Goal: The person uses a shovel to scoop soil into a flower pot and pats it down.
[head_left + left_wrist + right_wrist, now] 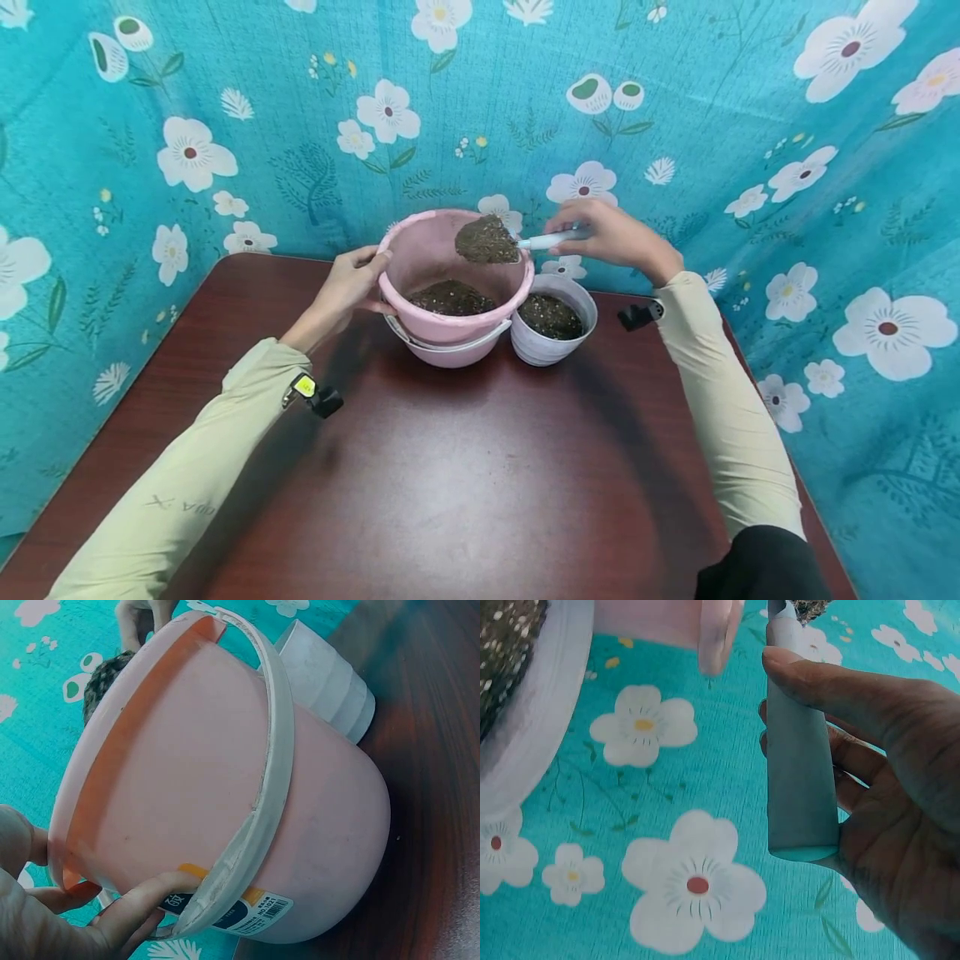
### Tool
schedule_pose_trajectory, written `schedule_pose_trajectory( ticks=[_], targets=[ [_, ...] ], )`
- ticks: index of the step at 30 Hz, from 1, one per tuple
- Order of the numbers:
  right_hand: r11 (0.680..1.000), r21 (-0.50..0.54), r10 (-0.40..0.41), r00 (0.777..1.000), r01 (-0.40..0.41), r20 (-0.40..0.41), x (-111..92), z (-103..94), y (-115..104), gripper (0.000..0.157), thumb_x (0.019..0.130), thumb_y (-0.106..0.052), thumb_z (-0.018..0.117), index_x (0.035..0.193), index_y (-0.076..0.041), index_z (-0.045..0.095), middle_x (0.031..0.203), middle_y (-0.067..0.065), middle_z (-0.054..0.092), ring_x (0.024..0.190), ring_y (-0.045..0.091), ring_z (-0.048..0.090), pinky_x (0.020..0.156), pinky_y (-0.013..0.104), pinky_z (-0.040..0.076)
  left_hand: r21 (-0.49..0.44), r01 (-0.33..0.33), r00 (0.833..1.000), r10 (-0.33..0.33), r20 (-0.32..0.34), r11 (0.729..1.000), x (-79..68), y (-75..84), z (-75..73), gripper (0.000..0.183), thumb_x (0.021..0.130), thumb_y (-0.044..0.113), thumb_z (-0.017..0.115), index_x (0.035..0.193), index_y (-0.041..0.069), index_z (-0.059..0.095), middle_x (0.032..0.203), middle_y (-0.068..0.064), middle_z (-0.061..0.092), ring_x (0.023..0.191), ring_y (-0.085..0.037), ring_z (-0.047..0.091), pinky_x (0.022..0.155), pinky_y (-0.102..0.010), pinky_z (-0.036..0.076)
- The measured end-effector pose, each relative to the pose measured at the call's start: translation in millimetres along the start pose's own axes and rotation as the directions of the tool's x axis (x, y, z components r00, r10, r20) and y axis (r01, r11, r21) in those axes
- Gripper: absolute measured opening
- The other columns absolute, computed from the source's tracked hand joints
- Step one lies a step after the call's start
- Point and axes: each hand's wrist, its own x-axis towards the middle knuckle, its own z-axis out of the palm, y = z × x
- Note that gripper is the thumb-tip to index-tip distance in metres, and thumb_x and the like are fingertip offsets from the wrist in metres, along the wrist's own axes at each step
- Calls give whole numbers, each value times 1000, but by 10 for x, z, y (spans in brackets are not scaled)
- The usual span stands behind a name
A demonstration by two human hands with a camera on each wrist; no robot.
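A pink bucket [450, 333] with dark potting soil [452, 297] inside stands at the back of the table, its pale handle [279, 742] hanging down its side. My left hand [348, 287] grips the bucket's left rim, thumb over the edge and fingers against the outer wall. In my right hand [603, 236] is a trowel by its light grey handle [801, 765]. The trowel's blade, heaped with soil [487, 239], is over the right part of the bucket's mouth. Just right of the bucket sits a whitish plant pot [546, 348], partly filled with soil, below my right hand.
The dark red-brown table [450, 483] extends in front of the bucket and pot. A turquoise flowered cloth [480, 108] hangs close behind them and along both sides. A label [262, 911] shows on the bucket's outer wall.
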Motion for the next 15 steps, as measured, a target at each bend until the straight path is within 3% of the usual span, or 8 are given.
schedule_pose_trajectory(
  ticks=[15],
  targets=[
    [980, -38, 191, 979, -194, -75, -480, -300, 229, 17, 93, -11, 81, 109, -9, 80, 106, 4, 73, 92, 15, 57, 72, 24, 47, -20, 7, 1000, -7, -2, 1000, -9, 12, 10, 51, 110, 24, 50, 155, 0, 46, 147, -29, 48, 75, -11, 70, 67, -40, 71]
  ],
)
